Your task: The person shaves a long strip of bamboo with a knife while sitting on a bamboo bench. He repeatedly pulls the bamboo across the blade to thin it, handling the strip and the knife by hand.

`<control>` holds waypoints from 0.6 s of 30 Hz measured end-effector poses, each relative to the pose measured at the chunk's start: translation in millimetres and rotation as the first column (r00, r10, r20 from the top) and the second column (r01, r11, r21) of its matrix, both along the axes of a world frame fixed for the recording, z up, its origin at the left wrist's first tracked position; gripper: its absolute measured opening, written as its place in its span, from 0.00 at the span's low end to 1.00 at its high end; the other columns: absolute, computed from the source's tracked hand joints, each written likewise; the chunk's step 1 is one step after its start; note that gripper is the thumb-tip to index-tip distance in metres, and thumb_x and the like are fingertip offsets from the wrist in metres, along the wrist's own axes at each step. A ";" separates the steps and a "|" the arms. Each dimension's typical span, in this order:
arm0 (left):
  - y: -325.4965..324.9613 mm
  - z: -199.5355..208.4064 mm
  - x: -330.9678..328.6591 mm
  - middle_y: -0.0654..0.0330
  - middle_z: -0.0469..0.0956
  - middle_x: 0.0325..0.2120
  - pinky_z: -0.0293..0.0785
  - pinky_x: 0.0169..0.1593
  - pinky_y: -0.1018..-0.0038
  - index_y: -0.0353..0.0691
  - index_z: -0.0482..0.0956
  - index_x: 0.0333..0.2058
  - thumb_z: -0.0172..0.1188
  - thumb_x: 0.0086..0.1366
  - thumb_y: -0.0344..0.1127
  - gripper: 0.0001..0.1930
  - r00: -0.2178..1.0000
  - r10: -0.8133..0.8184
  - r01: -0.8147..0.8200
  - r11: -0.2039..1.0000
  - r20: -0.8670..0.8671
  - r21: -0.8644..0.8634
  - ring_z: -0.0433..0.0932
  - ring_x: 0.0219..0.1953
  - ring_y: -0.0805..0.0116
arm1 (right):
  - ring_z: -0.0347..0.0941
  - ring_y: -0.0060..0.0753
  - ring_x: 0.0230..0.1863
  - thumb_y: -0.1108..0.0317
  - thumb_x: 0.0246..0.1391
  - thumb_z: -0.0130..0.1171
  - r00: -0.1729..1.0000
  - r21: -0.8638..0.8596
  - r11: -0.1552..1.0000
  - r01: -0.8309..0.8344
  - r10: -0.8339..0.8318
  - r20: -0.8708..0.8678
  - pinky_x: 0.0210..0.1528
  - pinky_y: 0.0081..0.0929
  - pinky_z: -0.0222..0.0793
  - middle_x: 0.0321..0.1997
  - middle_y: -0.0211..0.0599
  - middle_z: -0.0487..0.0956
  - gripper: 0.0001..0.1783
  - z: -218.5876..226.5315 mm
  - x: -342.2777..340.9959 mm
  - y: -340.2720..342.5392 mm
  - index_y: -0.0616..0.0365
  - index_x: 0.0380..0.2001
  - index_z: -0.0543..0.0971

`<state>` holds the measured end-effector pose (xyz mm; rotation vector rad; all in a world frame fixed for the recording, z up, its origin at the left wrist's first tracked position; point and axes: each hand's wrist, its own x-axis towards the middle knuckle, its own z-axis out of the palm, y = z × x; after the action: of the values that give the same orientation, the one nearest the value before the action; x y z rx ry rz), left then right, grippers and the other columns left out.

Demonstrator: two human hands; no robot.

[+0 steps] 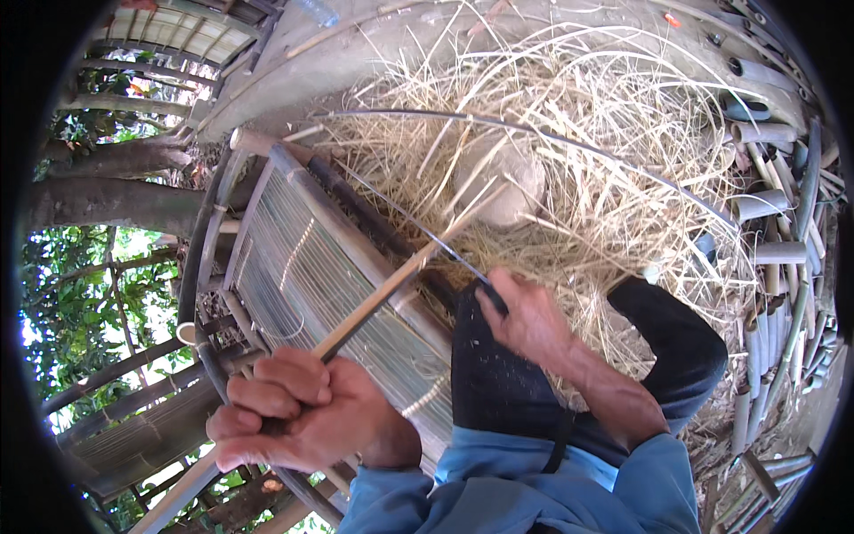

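My left hand (pixel 298 409) is closed around a long split bamboo strip (pixel 378 298), which slants from the lower left up to the middle of the view. In my right hand (pixel 529 320), above my dark-trousered thigh, is a knife with a dark handle (pixel 492 299). Its long thin blade (pixel 400 212) points up and left and crosses the strip near its far end. Pale slivers stick out of the strip around that crossing. Whether the edge is cutting into the strip cannot be made out.
A slatted bamboo bench (pixel 311 258) stands at my left. Pale shavings (pixel 578 133) pile on the ground ahead, around a round block (pixel 500 182). A long dark bamboo strip (pixel 569 142) arches over them. Cut bamboo tubes (pixel 769 205) stack along the right side.
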<state>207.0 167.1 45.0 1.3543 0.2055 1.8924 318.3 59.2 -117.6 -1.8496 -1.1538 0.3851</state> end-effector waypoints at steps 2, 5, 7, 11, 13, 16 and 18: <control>-0.6 0.9 -5.4 0.68 0.53 0.15 0.47 0.15 0.80 0.46 0.63 0.28 0.41 0.78 0.55 0.22 0.999 0.046 -0.047 0.999 -0.023 -0.023 0.50 0.13 0.78 | 0.75 0.48 0.19 0.67 0.58 0.64 0.995 0.049 0.994 -0.100 0.098 0.034 0.23 0.39 0.76 0.26 0.45 0.76 0.11 12.8 -8.6 -8.3 0.57 0.34 0.72; 0.4 -1.8 -7.5 0.68 0.53 0.15 0.46 0.15 0.79 0.45 0.61 0.28 0.40 0.79 0.54 0.22 0.998 0.056 -0.057 0.998 -0.018 -0.039 0.49 0.13 0.78 | 0.75 0.50 0.19 0.65 0.59 0.64 0.991 -0.003 0.994 -0.113 0.113 0.066 0.22 0.40 0.76 0.25 0.47 0.75 0.10 -21.6 -16.4 -5.2 0.57 0.35 0.73; 8.0 -1.5 -3.2 0.68 0.53 0.15 0.46 0.16 0.79 0.45 0.59 0.27 0.40 0.79 0.54 0.23 0.999 -0.013 0.013 1.000 -0.029 -0.012 0.49 0.13 0.78 | 0.76 0.48 0.19 0.65 0.59 0.63 1.000 -0.111 0.994 0.015 -0.014 0.008 0.20 0.41 0.75 0.25 0.46 0.75 0.09 -61.0 15.1 5.3 0.56 0.36 0.74; 21.5 1.2 -19.7 0.67 0.52 0.15 0.46 0.17 0.79 0.46 0.58 0.26 0.38 0.79 0.54 0.24 0.973 0.213 -0.219 0.974 -0.087 -0.063 0.49 0.14 0.77 | 0.76 0.43 0.17 0.68 0.60 0.61 0.977 -0.025 0.995 -0.092 0.095 0.191 0.17 0.37 0.75 0.25 0.44 0.76 0.08 -37.3 5.0 11.3 0.56 0.34 0.72; 28.6 -1.4 -22.6 0.68 0.53 0.16 0.47 0.16 0.79 0.46 0.59 0.27 0.37 0.80 0.52 0.22 0.981 0.172 -0.174 0.984 -0.092 -0.019 0.49 0.13 0.78 | 0.76 0.43 0.17 0.68 0.60 0.62 0.988 -0.124 0.990 -0.068 0.084 0.128 0.18 0.37 0.76 0.25 0.43 0.76 0.08 -79.9 13.1 10.8 0.56 0.34 0.72; 40.8 -1.7 -23.5 0.67 0.53 0.16 0.47 0.15 0.79 0.44 0.61 0.29 0.38 0.80 0.50 0.20 0.987 0.129 -0.126 0.991 -0.096 0.039 0.49 0.13 0.78 | 0.77 0.43 0.18 0.68 0.59 0.62 0.992 -0.145 0.989 0.000 0.018 0.122 0.19 0.37 0.77 0.25 0.44 0.75 0.08 -160.5 36.1 15.6 0.57 0.35 0.73; 49.1 -1.8 -29.8 0.67 0.53 0.16 0.48 0.16 0.79 0.44 0.61 0.29 0.40 0.80 0.50 0.20 0.972 0.217 -0.221 0.974 -0.093 -0.040 0.50 0.13 0.78 | 0.75 0.42 0.18 0.66 0.61 0.57 0.983 -0.026 0.999 0.043 -0.038 0.181 0.16 0.40 0.74 0.29 0.45 0.79 0.07 -193.6 35.4 15.9 0.49 0.41 0.71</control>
<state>177.2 216.2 43.2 1.4312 0.4604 1.9941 353.7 75.2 -311.2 -1.9629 -1.2351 0.2152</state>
